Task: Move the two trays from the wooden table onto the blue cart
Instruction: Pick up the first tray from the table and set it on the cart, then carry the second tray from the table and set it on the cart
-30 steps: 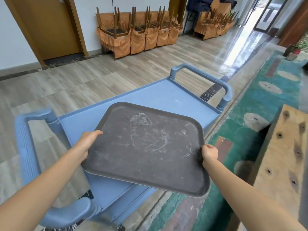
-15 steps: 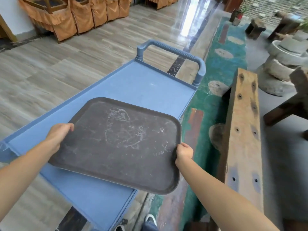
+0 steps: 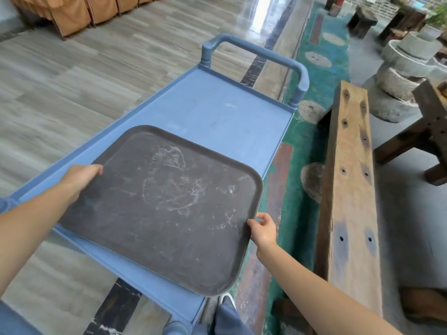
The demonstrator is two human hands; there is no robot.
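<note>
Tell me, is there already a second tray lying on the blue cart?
No, the blue cart carries only the one dark tray, gripped by the left hand and right hand.

We count one dark tray point(image 3: 164, 206), one blue cart point(image 3: 217, 117), two hands, left point(image 3: 81, 176) and right point(image 3: 263, 229), one long wooden bench point(image 3: 350, 189), one shoe point(image 3: 226, 301)
</note>
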